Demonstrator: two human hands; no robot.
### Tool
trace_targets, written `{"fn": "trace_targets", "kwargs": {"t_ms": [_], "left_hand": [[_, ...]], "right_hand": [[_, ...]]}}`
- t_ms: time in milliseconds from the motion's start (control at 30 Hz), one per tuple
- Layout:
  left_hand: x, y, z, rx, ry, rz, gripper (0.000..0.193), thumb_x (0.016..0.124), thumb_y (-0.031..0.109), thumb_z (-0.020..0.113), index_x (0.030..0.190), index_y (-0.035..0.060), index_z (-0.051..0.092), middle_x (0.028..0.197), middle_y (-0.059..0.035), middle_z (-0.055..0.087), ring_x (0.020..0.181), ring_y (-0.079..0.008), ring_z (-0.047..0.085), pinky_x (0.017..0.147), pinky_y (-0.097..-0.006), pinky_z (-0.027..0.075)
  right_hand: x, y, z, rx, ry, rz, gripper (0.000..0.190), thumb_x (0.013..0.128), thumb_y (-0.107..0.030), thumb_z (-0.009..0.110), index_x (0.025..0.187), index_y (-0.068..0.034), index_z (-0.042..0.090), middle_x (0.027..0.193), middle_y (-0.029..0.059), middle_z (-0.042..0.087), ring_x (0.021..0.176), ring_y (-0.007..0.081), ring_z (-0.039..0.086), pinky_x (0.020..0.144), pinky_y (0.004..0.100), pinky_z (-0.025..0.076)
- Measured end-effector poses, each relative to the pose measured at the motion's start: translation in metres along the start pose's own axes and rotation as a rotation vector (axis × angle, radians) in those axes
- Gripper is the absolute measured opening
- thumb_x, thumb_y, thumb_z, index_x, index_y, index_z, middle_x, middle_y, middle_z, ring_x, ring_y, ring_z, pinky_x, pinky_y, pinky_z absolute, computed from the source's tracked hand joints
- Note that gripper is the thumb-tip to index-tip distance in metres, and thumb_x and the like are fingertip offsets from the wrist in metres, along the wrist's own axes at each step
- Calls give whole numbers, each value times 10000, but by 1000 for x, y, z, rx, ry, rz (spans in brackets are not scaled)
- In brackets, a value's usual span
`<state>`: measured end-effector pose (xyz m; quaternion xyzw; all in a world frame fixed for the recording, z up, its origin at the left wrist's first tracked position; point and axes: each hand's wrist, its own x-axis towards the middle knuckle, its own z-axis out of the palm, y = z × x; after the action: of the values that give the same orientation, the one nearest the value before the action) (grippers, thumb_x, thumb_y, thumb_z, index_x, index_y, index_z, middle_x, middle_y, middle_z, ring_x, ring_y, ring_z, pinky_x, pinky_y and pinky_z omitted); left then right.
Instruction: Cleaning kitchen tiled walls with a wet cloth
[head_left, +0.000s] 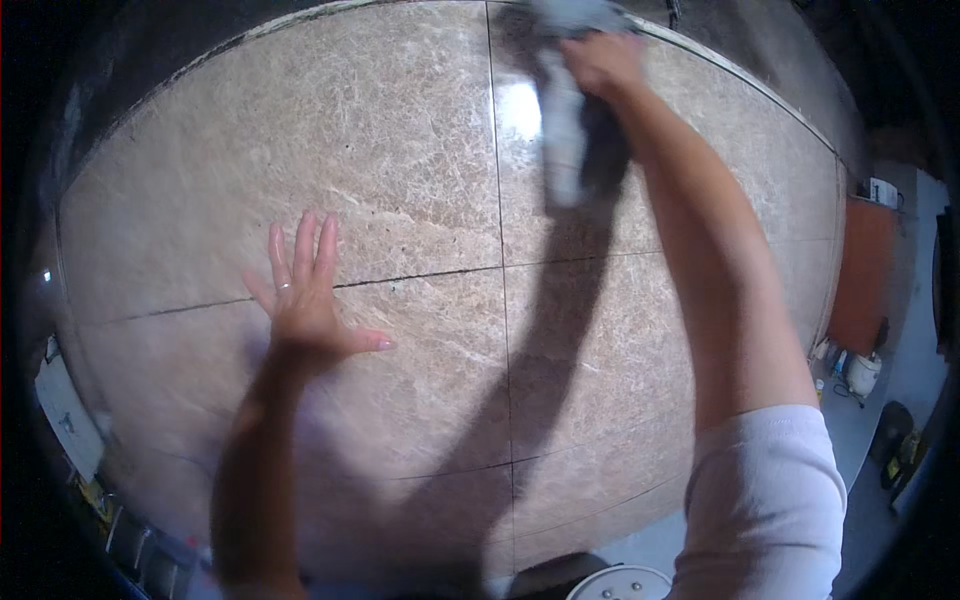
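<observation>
My left hand (307, 300) lies with fingers spread, palm down, on a brown marbled tile surface (405, 172). A ring shows on one of its fingers. Far ahead and to the right, my right hand (609, 64) grips what looks like a grey cloth (566, 142). The cloth is blurred; part of it trails back toward me over the tiles, and part bunches up near the far edge. My right forearm casts a long shadow across the surface.
Dark joints divide the tiles, and a pale rim (739, 71) borders the far edge. On the right stand a reddish-brown panel (862, 274) and a white container (862, 375). A round white plate with bolts (619, 585) shows at the near edge. A pale board (71, 420) is at left.
</observation>
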<state>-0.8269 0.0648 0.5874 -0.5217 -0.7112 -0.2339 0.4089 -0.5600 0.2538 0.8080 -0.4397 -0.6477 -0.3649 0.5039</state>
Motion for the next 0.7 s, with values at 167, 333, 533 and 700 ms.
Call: {"fn": "trace_targets", "kwargs": {"t_ms": [167, 333, 533, 700], "left_hand": [[1, 14, -9, -62, -78, -29, 1324, 422, 501, 825, 1432, 143, 49, 1491, -88, 1, 1349, -388, -93, 948, -721, -26], [1, 11, 5, -46, 3, 52, 1404, 360, 614, 775, 1427, 74, 40, 1490, -144, -19, 1347, -399, -118, 933, -722, -42], [-1, 18, 18, -87, 129, 93, 1377, 385, 650, 738, 1416, 29, 69, 1473, -201, 58, 1361, -388, -18, 985, -670, 10], [-15, 3, 60, -90, 420, 113, 1293, 438, 595, 756, 1386, -35, 143, 1438, -220, 178, 1338, -398, 129, 1036, -598, 81]], "right_hand": [[-34, 227, 103, 88, 26, 271, 584, 849, -471, 391, 1268, -73, 465, 1295, 164, 468, 1206, 267, 434, 1027, 362, 288], [-47, 115, 70, 147, 31, 704, 528, 850, -470, 362, 1241, -147, 509, 1267, 188, 488, 1200, 338, 441, 965, 473, 341], [-83, -150, 17, 264, 175, -102, 459, 846, -439, 433, 1134, -101, 549, 1173, 135, 555, 1168, 318, 449, 1020, 572, 188], [-158, -160, 25, 480, 158, -515, 388, 787, -403, 509, 906, -60, 646, 994, 110, 583, 1113, 306, 432, 1041, 580, 130]]}}
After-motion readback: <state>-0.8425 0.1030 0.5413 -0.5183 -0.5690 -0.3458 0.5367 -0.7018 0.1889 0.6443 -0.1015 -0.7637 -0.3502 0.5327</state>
